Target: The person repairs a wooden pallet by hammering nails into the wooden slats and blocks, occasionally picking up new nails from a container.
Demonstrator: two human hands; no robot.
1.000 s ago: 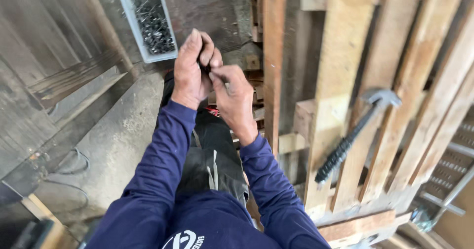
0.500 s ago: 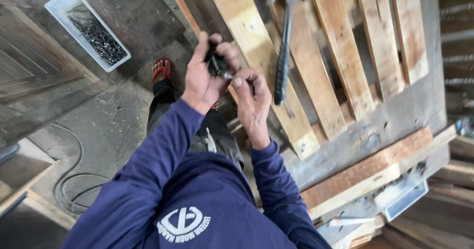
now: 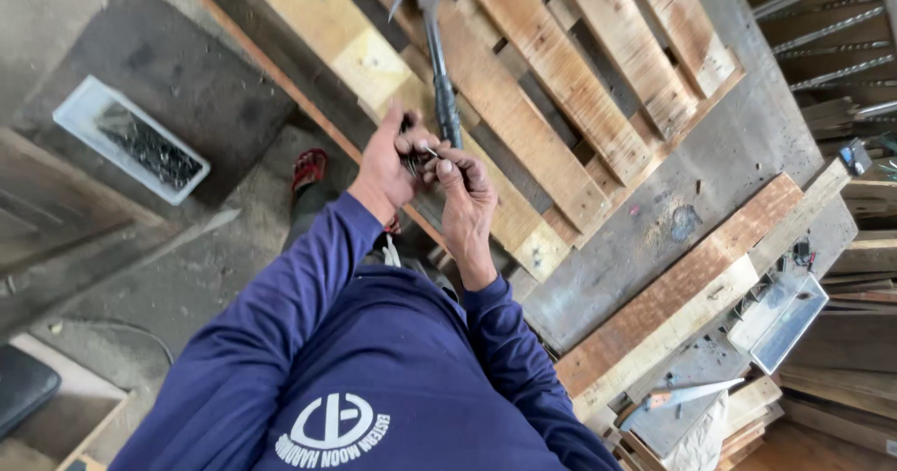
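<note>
Above the pallet, nails are clutched in the left hand; one is pinched by the right hand. Hammer lies untouched; nothing driven yet.

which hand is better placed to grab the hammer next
Probably the right hand: its fingers only pinch a single nail from the nails bunched in the left hand, and it sits nearest the hammer handle lying on the pallet.
</note>
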